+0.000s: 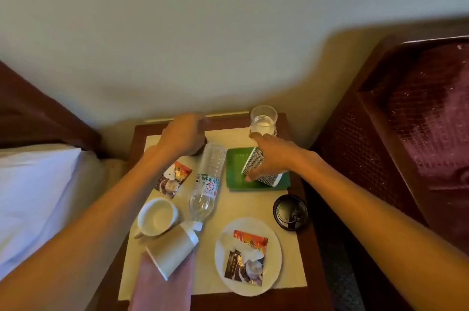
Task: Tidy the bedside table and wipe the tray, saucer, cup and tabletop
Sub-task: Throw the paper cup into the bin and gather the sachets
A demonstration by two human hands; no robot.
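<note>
Pink cloth (152,285) idle; wiping apparently unstarted. Your right hand (275,156) curls its fingers round the patterned paper cup (253,162) on the green tray (234,175); left hand (182,133) fingers hidden.

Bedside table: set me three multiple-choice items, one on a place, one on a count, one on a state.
1. The patterned paper cup lies on: A the floor; B the green tray; C the saucer.
2. Sachets in view: A one; B four; C two.
3. The clear bottle is: A on its side; B upright; C held in a hand.
1 B: it lies on the tray, gripped by the right hand. 2 C: one on the saucer, one left of the bottle. 3 A: it lies flat on the tabletop.
</note>
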